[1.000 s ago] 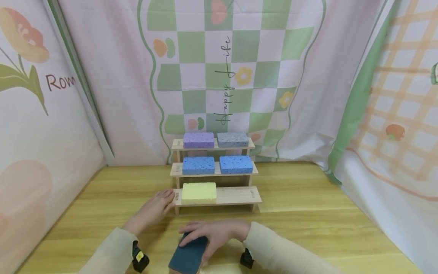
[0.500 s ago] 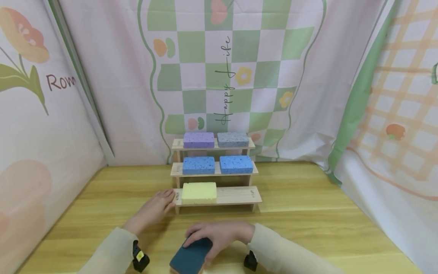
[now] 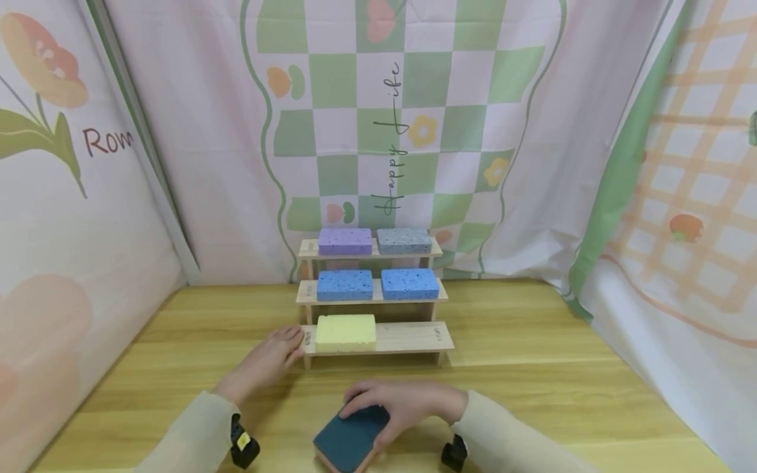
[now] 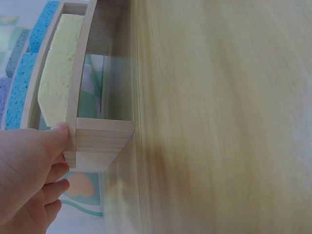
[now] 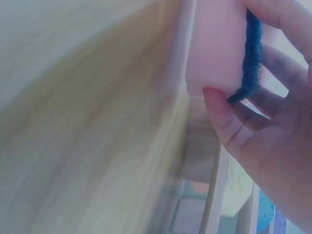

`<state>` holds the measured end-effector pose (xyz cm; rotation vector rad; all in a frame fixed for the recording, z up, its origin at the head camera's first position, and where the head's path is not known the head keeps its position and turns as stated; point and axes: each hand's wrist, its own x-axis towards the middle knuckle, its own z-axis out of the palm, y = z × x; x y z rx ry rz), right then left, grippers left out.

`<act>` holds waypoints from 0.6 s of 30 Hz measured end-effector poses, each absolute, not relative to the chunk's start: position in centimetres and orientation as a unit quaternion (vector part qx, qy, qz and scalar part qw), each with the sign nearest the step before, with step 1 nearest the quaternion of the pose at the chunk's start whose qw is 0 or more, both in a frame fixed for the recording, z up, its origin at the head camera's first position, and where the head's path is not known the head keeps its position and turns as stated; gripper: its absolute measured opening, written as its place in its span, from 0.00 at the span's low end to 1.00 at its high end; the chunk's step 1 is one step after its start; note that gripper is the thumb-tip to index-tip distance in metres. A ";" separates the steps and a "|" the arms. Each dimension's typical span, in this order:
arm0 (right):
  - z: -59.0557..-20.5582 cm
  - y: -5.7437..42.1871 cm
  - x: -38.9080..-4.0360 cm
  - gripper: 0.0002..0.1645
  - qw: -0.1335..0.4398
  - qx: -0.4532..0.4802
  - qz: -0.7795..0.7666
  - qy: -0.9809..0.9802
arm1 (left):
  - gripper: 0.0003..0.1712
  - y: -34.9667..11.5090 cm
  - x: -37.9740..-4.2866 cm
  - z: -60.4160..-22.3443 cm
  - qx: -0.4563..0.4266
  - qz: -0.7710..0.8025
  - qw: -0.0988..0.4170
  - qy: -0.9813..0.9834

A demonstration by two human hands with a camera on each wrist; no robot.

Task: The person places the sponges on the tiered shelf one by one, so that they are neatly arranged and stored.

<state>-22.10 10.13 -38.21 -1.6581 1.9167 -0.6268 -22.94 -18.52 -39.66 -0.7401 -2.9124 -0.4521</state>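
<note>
My right hand (image 3: 402,406) grips a scrub sponge (image 3: 349,440) with a dark blue-green scouring face up. Its pink foam side (image 5: 217,48) shows in the right wrist view, the thumb against one edge and fingers across the other. My left hand (image 3: 267,361) is at the left end of the lowest step of a three-step wooden rack (image 3: 414,336). In the left wrist view that hand (image 4: 36,170) pinches the step's end, thumb on top and fingers curled below. A pale yellow sponge (image 3: 345,332) lies on the left half of this step.
Two blue sponges, one left (image 3: 345,285) and one right (image 3: 410,284), sit on the middle step. The top step bears a purple sponge (image 3: 345,242) and a grey sponge (image 3: 405,241). Patterned curtains (image 3: 378,131) enclose the wooden table (image 3: 532,368).
My right hand has moved right with the scrub sponge, which has turned a little clockwise. The left hand stays at the rack's end. The sponges on the rack have not moved.
</note>
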 end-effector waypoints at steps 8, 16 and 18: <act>-37.5 12.7 -21.9 0.32 0.222 -0.585 -0.260 0.736 | 0.26 -18.4 -22.9 -39.6 -0.242 -0.150 0.053 -0.957; -36.5 15.0 -21.9 0.33 0.176 -0.558 -0.282 0.761 | 0.26 -18.4 -22.8 -39.6 -0.241 -0.151 0.055 -0.957; -36.2 15.6 -22.0 0.33 0.167 -0.543 -0.288 0.771 | 0.26 -18.4 -22.8 -39.6 -0.240 -0.152 0.053 -0.957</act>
